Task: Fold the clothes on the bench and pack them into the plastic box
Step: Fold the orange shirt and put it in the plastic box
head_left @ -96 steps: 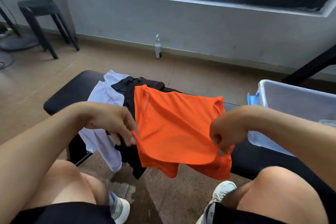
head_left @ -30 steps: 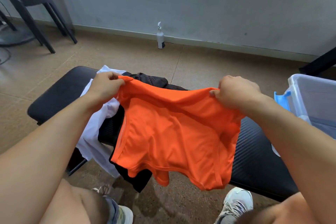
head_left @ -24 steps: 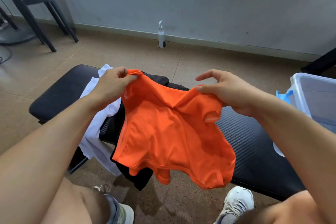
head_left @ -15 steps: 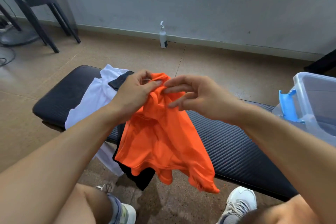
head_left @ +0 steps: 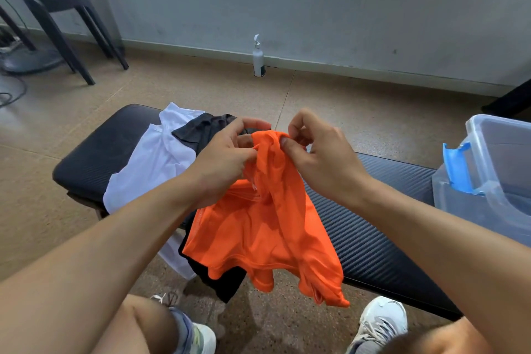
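Observation:
An orange garment (head_left: 264,233) hangs bunched over the front of the black padded bench (head_left: 373,241). My left hand (head_left: 221,164) and my right hand (head_left: 321,158) both pinch its top edge, close together above the bench. A white garment (head_left: 152,164) and a black garment (head_left: 204,129) lie draped on the bench to the left, partly under the orange one. The clear plastic box (head_left: 494,181) with a blue latch (head_left: 457,167) stands at the bench's right end; I cannot see what lies inside it.
A white pump bottle (head_left: 258,57) stands on the floor by the wall. A black stool (head_left: 63,17) is at the far left, beside a round stand base and cables. My knees and shoes are at the bottom edge.
My hands, spread wide on the orange garment a second ago, have come together at its top edge. The cloth now hangs doubled and bunched instead of stretched out.

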`<action>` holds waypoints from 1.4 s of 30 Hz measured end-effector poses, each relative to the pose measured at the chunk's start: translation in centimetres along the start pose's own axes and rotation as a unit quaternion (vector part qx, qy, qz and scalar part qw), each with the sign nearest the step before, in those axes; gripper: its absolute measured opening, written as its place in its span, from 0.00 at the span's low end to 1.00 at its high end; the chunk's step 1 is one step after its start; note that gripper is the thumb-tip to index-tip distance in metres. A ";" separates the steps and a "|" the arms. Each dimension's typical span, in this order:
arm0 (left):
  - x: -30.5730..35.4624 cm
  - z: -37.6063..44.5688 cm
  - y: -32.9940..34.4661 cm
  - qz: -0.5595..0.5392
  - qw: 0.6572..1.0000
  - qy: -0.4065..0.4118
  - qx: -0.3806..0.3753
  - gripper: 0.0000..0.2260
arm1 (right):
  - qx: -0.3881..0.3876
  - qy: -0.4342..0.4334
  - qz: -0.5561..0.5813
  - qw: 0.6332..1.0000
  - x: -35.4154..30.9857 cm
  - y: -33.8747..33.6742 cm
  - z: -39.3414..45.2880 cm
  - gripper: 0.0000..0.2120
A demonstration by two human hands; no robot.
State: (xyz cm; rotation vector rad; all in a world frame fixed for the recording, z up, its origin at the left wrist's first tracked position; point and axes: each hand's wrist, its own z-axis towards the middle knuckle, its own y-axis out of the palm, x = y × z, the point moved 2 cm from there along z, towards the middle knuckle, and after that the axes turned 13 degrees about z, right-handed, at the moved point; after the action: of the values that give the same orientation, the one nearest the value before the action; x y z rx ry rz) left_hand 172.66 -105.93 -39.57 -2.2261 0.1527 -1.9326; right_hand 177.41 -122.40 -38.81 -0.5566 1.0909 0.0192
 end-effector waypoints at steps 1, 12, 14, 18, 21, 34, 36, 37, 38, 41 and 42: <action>0.2 -0.1 0.2 -0.013 1.000 0.000 -0.007 0.16 | 0.006 0.008 -0.012 1.000 0.2 0.0 0.0 0.07; 0.3 -0.9 -0.1 0.111 0.989 0.089 0.048 0.10 | -0.047 0.025 -0.018 0.998 0.5 -1.4 0.2 0.10; 0.6 -0.9 -0.5 0.054 0.996 0.075 0.004 0.08 | -0.111 0.015 -0.059 0.992 0.8 -2.5 0.5 0.13; 1.8 -1.2 -2.0 -0.151 0.988 0.003 -0.030 0.07 | -0.220 0.019 -0.143 0.965 1.2 -4.0 0.2 0.20; 2.2 -1.4 -3.8 -0.181 0.984 0.006 -0.001 0.08 | -0.240 0.034 -0.056 0.968 0.2 -5.3 -0.3 0.24; 1.4 -0.8 -5.5 0.265 0.956 0.126 0.001 0.12 | -0.143 0.167 0.073 0.973 -2.1 -8.7 -0.2 0.25; 0.9 -0.3 -5.0 0.341 0.936 0.088 -0.003 0.12 | -0.136 0.187 -0.017 0.973 -0.8 -8.0 0.5 0.22; 0.8 0.0 -4.9 0.352 0.933 0.070 -0.006 0.10 | -0.140 0.195 -0.073 0.968 -0.5 -7.9 0.9 0.19; 0.9 0.2 -4.7 0.352 0.934 0.063 -0.007 0.09 | -0.150 0.204 -0.129 0.959 -0.4 -7.9 1.3 0.18; 2.4 0.2 -4.6 0.214 0.974 0.074 0.012 0.07 | -0.171 0.199 -0.192 0.946 -1.7 -8.7 2.6 0.11; 3.2 0.0 -4.4 0.128 0.989 0.078 0.020 0.07 | -0.166 0.194 -0.163 0.953 -2.4 -9.3 2.9 0.08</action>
State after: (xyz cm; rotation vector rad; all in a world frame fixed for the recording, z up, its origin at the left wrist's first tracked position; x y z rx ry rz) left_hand 172.87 -102.23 -35.53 -1.9222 0.3977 -1.9464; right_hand 181.32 -128.56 -31.96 -1.0714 1.3762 -0.2062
